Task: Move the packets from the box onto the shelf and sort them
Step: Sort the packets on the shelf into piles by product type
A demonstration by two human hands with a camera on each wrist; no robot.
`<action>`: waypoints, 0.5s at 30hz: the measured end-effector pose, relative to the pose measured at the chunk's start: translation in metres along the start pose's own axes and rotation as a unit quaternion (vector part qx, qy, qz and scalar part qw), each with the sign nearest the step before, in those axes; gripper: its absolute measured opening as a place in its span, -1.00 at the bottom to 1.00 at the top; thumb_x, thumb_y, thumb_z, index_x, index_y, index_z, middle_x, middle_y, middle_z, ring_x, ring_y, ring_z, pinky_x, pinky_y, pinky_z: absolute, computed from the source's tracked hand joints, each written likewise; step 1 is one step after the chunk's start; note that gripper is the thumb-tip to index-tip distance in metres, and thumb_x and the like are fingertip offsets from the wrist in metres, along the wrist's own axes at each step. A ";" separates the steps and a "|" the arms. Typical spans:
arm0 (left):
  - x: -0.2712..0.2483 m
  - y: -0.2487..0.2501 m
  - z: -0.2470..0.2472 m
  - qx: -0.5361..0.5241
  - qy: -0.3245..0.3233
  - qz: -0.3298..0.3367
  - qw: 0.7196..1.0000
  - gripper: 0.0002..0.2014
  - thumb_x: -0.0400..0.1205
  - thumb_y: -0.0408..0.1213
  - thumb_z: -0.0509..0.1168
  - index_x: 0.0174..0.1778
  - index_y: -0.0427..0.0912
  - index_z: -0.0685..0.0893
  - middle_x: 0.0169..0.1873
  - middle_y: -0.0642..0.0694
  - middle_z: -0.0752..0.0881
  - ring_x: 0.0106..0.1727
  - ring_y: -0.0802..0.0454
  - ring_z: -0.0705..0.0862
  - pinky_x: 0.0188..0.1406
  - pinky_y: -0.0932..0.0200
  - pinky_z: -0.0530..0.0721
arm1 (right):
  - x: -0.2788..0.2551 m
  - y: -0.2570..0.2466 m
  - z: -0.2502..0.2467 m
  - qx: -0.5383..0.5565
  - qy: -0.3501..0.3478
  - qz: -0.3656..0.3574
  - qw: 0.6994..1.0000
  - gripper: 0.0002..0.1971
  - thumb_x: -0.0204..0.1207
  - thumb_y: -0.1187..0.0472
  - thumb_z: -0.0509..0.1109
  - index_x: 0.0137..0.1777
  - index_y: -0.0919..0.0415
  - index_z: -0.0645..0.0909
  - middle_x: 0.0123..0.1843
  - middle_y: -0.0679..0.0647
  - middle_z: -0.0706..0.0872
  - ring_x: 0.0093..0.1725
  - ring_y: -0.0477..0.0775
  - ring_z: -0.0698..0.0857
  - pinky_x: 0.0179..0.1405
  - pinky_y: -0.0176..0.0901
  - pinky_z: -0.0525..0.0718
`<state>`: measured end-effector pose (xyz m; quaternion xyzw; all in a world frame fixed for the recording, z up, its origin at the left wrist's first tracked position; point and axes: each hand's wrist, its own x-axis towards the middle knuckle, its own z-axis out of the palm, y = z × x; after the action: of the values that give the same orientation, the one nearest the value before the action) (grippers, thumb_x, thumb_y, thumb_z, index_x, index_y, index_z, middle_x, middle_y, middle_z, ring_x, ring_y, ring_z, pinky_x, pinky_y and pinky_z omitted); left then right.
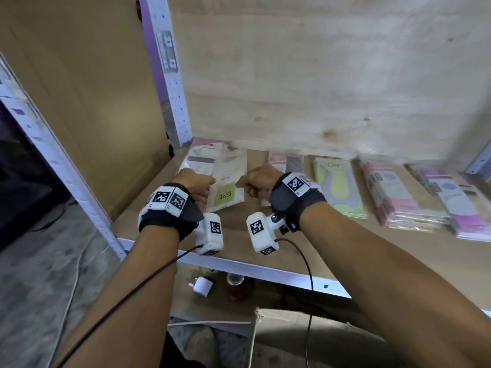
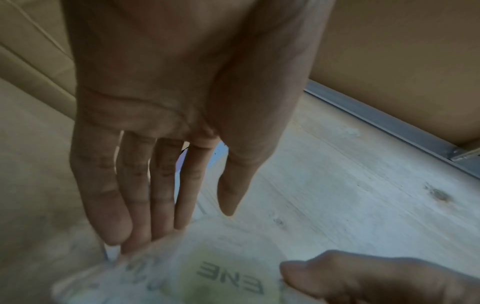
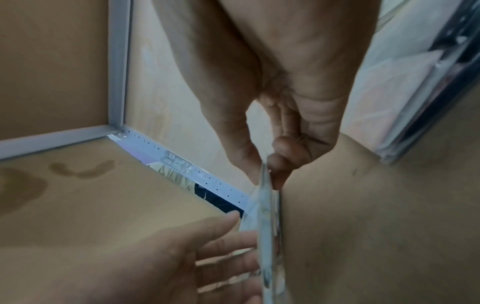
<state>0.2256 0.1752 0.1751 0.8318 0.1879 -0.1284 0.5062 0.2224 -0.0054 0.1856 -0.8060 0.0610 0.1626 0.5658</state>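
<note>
Both hands reach over the pale wooden shelf (image 1: 265,243) with its grey metal front rail. The right hand (image 1: 259,183) has a tight grip on a flat, clear-wrapped packet with a lime-green panel printed "ENE" (image 1: 227,189): in the right wrist view its thumb and curled fingers (image 3: 283,162) pinch the packet's edge, which shows there edge-on. The left hand (image 1: 195,185) is spread open, its straight fingers (image 2: 137,216) reaching the packet's opposite edge without closing round it (the left wrist view is blurred there, so firm contact cannot be told). The packet is held between the two hands, near the shelf's left end, over a white packet with pale green marks (image 1: 199,160) lying flat by the perforated metal upright (image 1: 170,75).

To the right, packets lie in separate piles along the back of the shelf: a pink and grey pile (image 1: 288,162), a pile of yellow-green ENE packets (image 1: 337,187), a stack of pink packets (image 1: 398,197) and a stack of purple packets (image 1: 457,205). Below the shelf sit a white plug adapter (image 1: 202,285) and a dark red bottle (image 1: 236,285).
</note>
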 end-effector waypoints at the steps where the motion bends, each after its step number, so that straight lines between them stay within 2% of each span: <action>1: -0.003 0.000 0.001 -0.001 -0.008 -0.004 1.000 -0.67 0.68 -0.10 0.37 0.02 -0.37 0.68 -0.39 -0.16 0.68 -0.65 0.03 0.58 -0.68 0.27 0.60 | -0.002 -0.001 -0.002 0.020 0.003 -0.002 1.000 -0.77 0.42 0.47 0.53 -0.39 0.35 0.57 -0.52 0.17 0.56 -0.50 0.06 0.48 -0.35 -0.10 0.49; 2: -0.004 0.000 0.003 -0.007 -0.012 -0.001 1.000 -0.63 0.68 -0.06 0.37 0.04 -0.38 0.71 -0.32 -0.17 0.72 -0.60 0.02 0.64 -0.63 0.24 0.67 | -0.005 -0.002 -0.004 0.034 0.005 -0.008 0.999 -0.80 0.42 0.49 0.52 -0.37 0.36 0.59 -0.52 0.16 0.54 -0.52 0.04 0.46 -0.42 -0.15 0.46; 4: -0.008 0.003 0.005 -0.035 -0.011 0.017 0.999 -0.55 0.66 0.05 0.37 0.06 -0.36 0.73 -0.18 -0.20 0.77 -0.37 -0.05 0.73 -0.34 0.08 0.82 | -0.013 -0.006 -0.008 0.060 0.011 -0.028 0.998 -0.88 0.43 0.52 0.48 -0.27 0.39 0.64 -0.44 0.18 0.54 -0.54 0.00 0.44 -0.55 -0.25 0.44; 5: -0.010 0.006 0.006 -0.060 -0.011 0.030 0.998 -0.51 0.65 0.10 0.36 0.07 -0.35 0.71 -0.10 -0.21 0.77 -0.26 -0.08 0.76 -0.18 -0.01 0.85 | -0.018 -0.008 -0.012 0.072 0.016 -0.043 0.996 -0.91 0.44 0.52 0.47 -0.24 0.39 0.66 -0.39 0.19 0.55 -0.53 0.00 0.43 -0.61 -0.29 0.44; 7: -0.017 0.014 0.010 -0.137 -0.029 0.059 0.988 -0.43 0.62 0.20 0.36 0.10 -0.33 0.67 0.00 -0.23 0.76 -0.12 -0.12 0.82 0.00 -0.15 0.85 | -0.028 -0.013 -0.021 0.071 0.031 -0.082 0.994 -0.93 0.45 0.48 0.47 -0.16 0.33 0.71 -0.34 0.18 0.61 -0.50 0.00 0.46 -0.64 -0.30 0.43; 9: -0.028 0.025 0.013 -0.193 -0.061 0.083 0.976 -0.28 0.49 0.38 0.37 0.14 -0.29 0.65 0.03 -0.21 0.77 -0.03 -0.16 0.86 0.05 -0.20 0.83 | -0.040 -0.017 -0.032 0.037 0.058 -0.130 0.989 -0.84 0.43 0.41 0.51 0.00 0.28 0.76 -0.33 0.05 0.69 -0.45 -0.08 0.57 -0.57 -0.34 0.48; 10: -0.034 0.031 0.016 -0.211 -0.083 0.095 0.969 -0.19 0.41 0.46 0.38 0.17 -0.29 0.65 0.07 -0.21 0.77 0.01 -0.18 0.86 0.02 -0.19 0.83 | -0.045 -0.018 -0.039 0.020 0.070 -0.161 0.984 -0.82 0.41 0.40 0.53 0.01 0.25 0.78 -0.35 -0.04 0.71 -0.45 -0.17 0.62 -0.53 -0.41 0.51; 12: -0.046 0.040 0.023 -0.239 -0.140 0.117 0.954 -0.02 0.30 0.54 0.38 0.33 -0.29 0.61 0.20 -0.25 0.74 0.11 -0.23 0.83 -0.03 -0.20 0.84 | -0.058 -0.020 -0.049 -0.018 0.085 -0.225 0.971 -0.83 0.38 0.36 0.54 -0.16 0.05 0.80 -0.38 -0.22 0.74 -0.42 -0.37 0.66 -0.37 -0.53 0.57; 13: -0.051 0.044 0.028 -0.250 -0.168 0.127 0.945 0.04 0.29 0.55 0.38 0.40 -0.30 0.58 0.25 -0.27 0.73 0.16 -0.25 0.81 0.00 -0.22 0.83 | -0.065 -0.020 -0.053 -0.042 0.091 -0.244 0.965 -0.81 0.37 0.32 0.55 -0.20 -0.04 0.79 -0.35 -0.25 0.76 -0.36 -0.39 0.68 -0.27 -0.53 0.58; 15: -0.059 0.050 0.038 -0.278 -0.213 0.149 0.925 0.03 0.35 0.52 0.36 0.45 -0.33 0.53 0.26 -0.32 0.76 0.22 -0.25 0.80 0.13 -0.25 0.80 | -0.079 -0.017 -0.062 -0.093 0.097 -0.261 0.956 -0.83 0.35 0.23 0.57 -0.11 -0.06 0.80 -0.29 -0.23 0.76 -0.30 -0.34 0.67 -0.23 -0.57 0.54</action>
<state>0.1933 0.1100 0.2212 0.6294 -0.0221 -0.1685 0.7583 0.1649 -0.0637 0.2454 -0.8548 -0.1119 -0.0648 0.5026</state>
